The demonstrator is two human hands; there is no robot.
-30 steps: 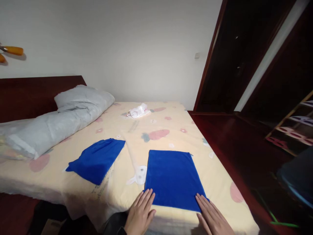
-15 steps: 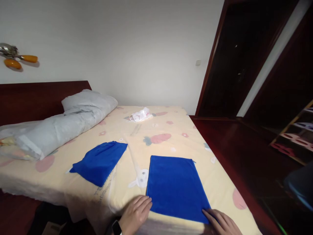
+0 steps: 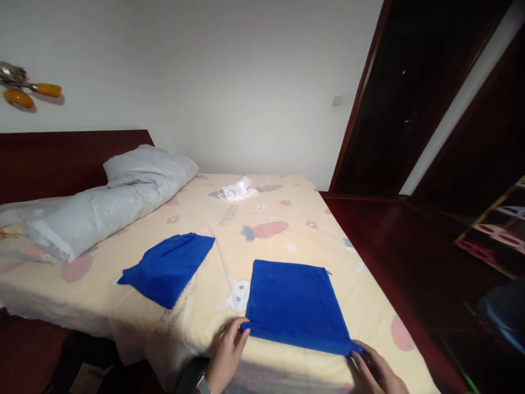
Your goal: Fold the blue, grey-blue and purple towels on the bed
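Pinching near corners of cloth (image 3: 295,301) at bed (image 3: 287,219) front edge: left hand (image 3: 227,350), right hand (image 3: 371,368); soft, light, limp; corners best.

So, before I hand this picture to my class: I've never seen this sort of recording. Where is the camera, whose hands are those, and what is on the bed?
The camera sits on a person's head and looks forward and down, so the two bare hands at the bottom edge are that person's own. The left hand pinches the near left corner of a flat, folded blue cloth; the right hand grips its near right corner. The cloth lies at the near edge of a bed with a cream cartoon-print sheet. Another blue cloth lies to the left, untouched. Further back are a grey pillow and a crumpled white plastic bag.
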